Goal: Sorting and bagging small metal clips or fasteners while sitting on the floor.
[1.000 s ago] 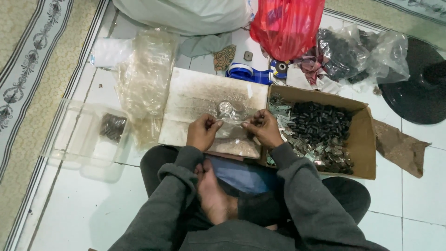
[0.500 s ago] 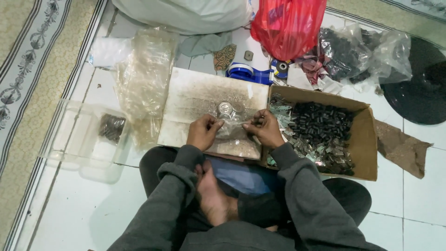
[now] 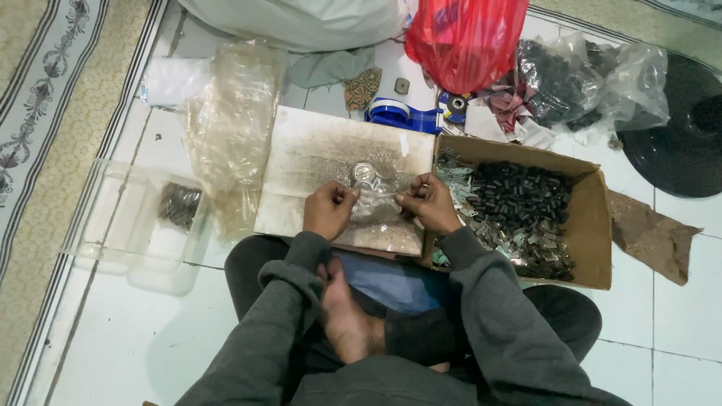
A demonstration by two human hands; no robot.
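— Which step were you on when this was taken?

— You sat cross-legged on the tiled floor (image 3: 677, 316), and you had a small clear plastic bag (image 3: 374, 197) stretched between both hands over the flat cardboard sheet (image 3: 316, 162). By my reading you were handling the bag's mouth, either opening it or closing it; I could not tell which. A few round silvery pieces (image 3: 364, 174) lay at its far end.

— And where was the bag?

— Near the middle of the scene, above the near right part of the sheet, just left of the open cardboard box (image 3: 594, 225) of small dark parts (image 3: 526, 203).

— How were your hands set?

— Your left hand (image 3: 328, 210) gripped the bag's left edge, thumb pressed to curled fingers in a pinch. Your right hand (image 3: 430, 204) did the same on the right edge, knuckles up, fingers folded in. Both forearms ran forward from your lap, elbows tucked, wrists level.

— What did the next move call for?

— I judged it needed a steady pinch on both sides, so the thin film stayed taut and the pieces did not slide out. A clear tray (image 3: 120, 225) stood far to the left, a blue tape dispenser (image 3: 402, 114) beyond the sheet.
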